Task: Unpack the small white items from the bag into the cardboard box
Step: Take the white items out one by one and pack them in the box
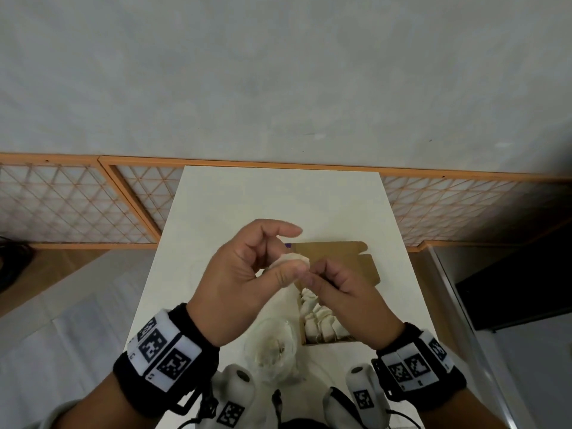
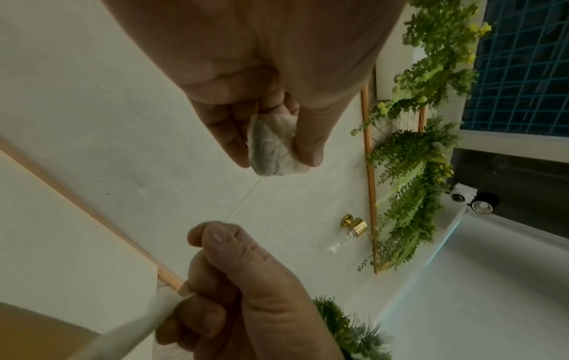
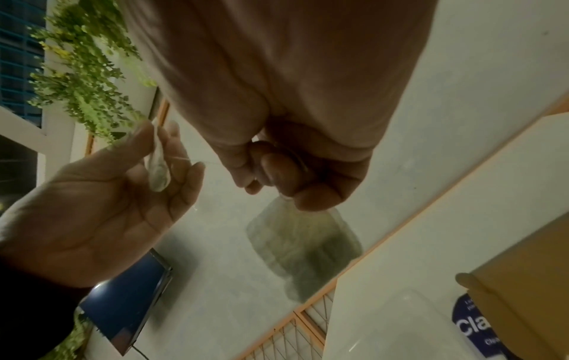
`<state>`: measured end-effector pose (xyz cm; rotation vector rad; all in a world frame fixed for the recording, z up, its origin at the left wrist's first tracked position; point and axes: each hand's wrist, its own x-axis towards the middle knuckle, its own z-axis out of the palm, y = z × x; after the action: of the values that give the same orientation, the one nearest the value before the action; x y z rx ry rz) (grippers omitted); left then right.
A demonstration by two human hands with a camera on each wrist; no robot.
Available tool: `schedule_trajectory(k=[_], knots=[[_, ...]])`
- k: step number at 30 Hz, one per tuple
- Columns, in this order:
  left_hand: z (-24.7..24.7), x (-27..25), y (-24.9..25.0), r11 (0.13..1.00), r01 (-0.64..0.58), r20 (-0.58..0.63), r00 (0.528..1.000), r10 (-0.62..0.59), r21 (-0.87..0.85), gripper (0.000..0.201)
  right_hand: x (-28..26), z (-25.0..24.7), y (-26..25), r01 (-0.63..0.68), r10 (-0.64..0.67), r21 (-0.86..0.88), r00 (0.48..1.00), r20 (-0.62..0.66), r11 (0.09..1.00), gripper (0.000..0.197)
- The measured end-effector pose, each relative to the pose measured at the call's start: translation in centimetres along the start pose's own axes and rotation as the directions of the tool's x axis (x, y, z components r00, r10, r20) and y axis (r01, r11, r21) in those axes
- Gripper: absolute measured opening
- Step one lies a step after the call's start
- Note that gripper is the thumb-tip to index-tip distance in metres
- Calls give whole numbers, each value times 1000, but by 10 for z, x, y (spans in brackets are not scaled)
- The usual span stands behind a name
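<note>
The cardboard box [image 1: 337, 274] sits open on the white tabletop [image 1: 278, 193], right of centre, its flaps folded out toward the far side. Small white sachets [image 1: 318, 317] stand packed in a row inside its near end. Just left of the box, at the near edge, lies the clear plastic bag [image 1: 272, 348], crumpled, with a few pale sachets showing through it.

Above the box's left side both hands meet in the air. The left hand [image 1: 247, 274] is the higher one, palm turned toward the person; its grip is a pinch, thumb and fingers closed on a single sachet [image 1: 292, 260], with the forefinger sticking out straight over it. From the left wrist the sachet [image 2: 274, 146] shows as a small crinkled pouch, held upright between thumb and fingers [image 2: 227, 136].

The right hand [image 1: 340, 289] is just beside it, fingers curled in. Its thumb and forefinger pinch a thin string [image 2: 243, 199] that runs taut from the sachet to the fingertips [image 2: 215, 233]. From the right wrist, a second see-through pouch [image 3: 305, 238] hangs below the right hand's curled fingers [image 3: 283, 175]; whether they grip it directly or by its string I cannot tell.
</note>
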<state>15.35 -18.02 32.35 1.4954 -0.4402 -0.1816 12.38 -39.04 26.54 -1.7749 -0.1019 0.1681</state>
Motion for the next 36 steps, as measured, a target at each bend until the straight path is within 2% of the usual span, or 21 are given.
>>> schedule_trajectory(k=[3, 7, 12, 16, 22, 26, 30, 36], knots=[[-5, -2, 4, 1000, -2, -48, 999, 1, -20, 13, -2, -6, 4, -100, 101, 23, 995, -20, 995, 13], [-11, -3, 9, 998, -16, -87, 996, 10, -67, 4, -9, -13, 4, -174, 171, -42, 983, -73, 984, 11], [-11, -8, -7, 987, 159, 27, 987, -158, -38, 19, -17, -19, -10, -145, 144, -10, 985, -92, 989, 13], [-1, -16, -18, 959, 281, 162, 946, -281, 23, 19, -22, -21, -31, -84, 87, 39, 994, -72, 996, 15], [15, -17, -24, 961, 267, 302, 912, -276, 71, 22, -28, -17, -61, 56, -56, 111, 998, -4, 992, 18], [21, -18, -27, 970, 244, 265, 934, -238, 13, 16, -30, -16, -69, 86, -87, 146, 996, -1, 986, 19], [22, -21, -30, 976, 216, 227, 949, -218, 34, 10, -27, -18, -65, 70, -58, 168, 996, -72, 983, 20], [19, -24, -30, 976, 204, 194, 957, -215, 75, 19, -17, -27, -40, -13, 48, 173, 979, -198, 985, 18]])
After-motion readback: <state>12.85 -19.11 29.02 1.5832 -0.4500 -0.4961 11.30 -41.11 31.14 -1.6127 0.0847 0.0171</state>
